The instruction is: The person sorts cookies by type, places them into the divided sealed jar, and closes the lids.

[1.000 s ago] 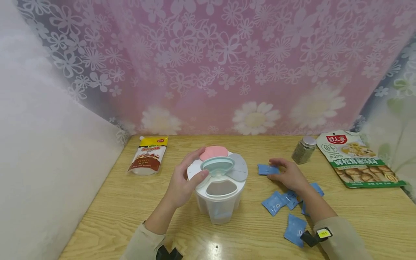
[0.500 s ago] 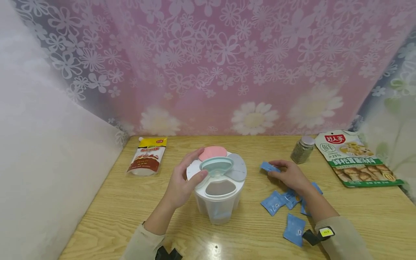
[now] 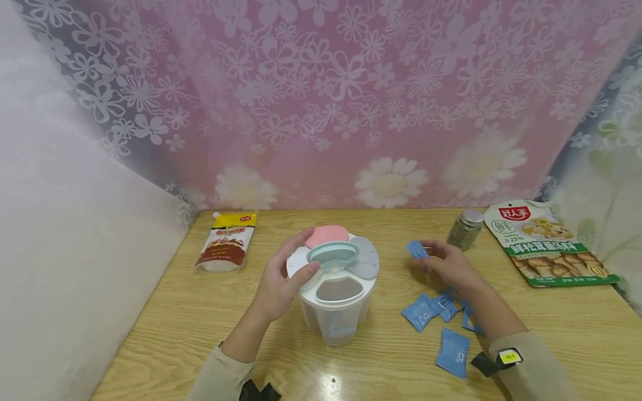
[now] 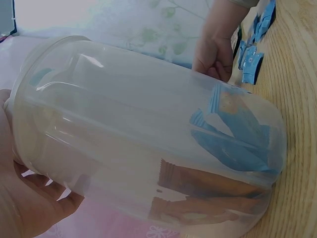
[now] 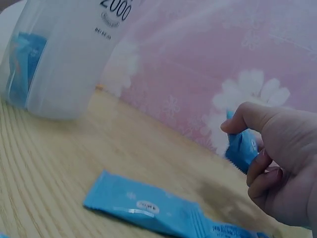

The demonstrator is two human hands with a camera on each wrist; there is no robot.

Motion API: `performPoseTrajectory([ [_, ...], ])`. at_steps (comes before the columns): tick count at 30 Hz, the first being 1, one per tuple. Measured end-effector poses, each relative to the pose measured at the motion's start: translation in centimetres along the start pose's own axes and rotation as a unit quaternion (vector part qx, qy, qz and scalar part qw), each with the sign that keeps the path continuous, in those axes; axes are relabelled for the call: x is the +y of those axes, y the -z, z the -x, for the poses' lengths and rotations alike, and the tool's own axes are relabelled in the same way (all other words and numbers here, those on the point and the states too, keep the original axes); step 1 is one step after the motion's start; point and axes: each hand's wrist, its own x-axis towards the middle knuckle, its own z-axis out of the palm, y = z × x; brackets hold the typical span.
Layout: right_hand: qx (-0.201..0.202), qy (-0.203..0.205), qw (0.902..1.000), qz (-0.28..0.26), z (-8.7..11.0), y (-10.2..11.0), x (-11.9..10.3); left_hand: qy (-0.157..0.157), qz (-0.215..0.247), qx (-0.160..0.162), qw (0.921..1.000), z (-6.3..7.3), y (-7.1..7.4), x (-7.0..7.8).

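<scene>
Blue packet (image 3: 417, 249), right of frame centre, has left the table (image 3: 200, 334) — right hand (image 3: 453, 268) pinching it, thumb against fingers, seemingly ready to carry. Left hand (image 3: 282, 278) grips the lidded container (image 3: 339, 323).

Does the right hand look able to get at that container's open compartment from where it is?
Probably yes: nothing shows between the right hand, pinching a blue packet, and the open compartment, whose mint flap stands raised. The left hand grips the container on the opposite side.
</scene>
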Motion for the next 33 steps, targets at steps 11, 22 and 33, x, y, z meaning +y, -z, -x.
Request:
performPoseTrajectory([
  [11,-0.050,0.006,0.9958,-0.077,1.3,0.3,-2.8,0.002,-0.001,-0.002,1.0000,0.0,0.0,0.2],
  [22,-0.055,0.048,0.9951,-0.066,2.7,0.4,-5.5,-0.002,-0.004,-0.003,1.0000,0.0,0.0,0.0],
  [33,-0.075,0.121,0.9871,-0.074,5.1,0.1,-8.3,-0.001,0.005,-0.002,1.0000,0.0,0.0,0.0],
])
